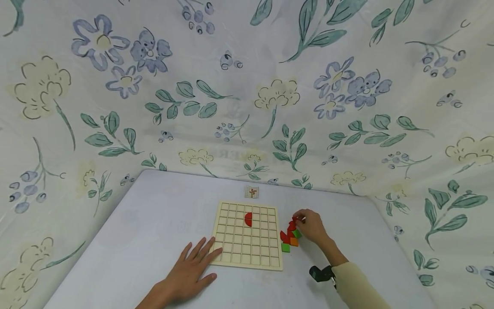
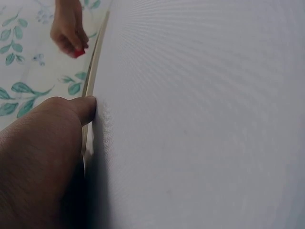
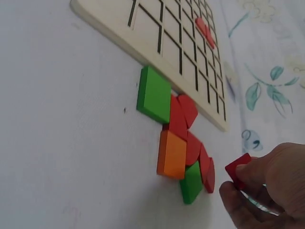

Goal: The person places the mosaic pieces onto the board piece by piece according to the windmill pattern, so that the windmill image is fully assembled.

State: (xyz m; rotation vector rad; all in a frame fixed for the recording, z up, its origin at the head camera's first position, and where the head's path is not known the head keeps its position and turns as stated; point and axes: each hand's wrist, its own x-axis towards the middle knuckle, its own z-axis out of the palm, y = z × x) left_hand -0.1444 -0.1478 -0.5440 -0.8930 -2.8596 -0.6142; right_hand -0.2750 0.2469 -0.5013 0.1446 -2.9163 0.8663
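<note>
Picking step, apparently: your right hand (image 1: 310, 225) pinches a red block (image 3: 239, 171) near loose blocks (image 3: 177, 119), your left hand (image 1: 193, 270), fingers spread, touches the board (image 1: 247, 267) between; next likely needs a leftward carry.

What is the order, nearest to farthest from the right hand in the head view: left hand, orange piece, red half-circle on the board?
From the right hand:
1. Orange piece, right of the board.
2. Red half-circle, on the board.
3. Left hand, at the board's left edge.

head high, wrist views low — board (image 1: 247, 247) shared
</note>
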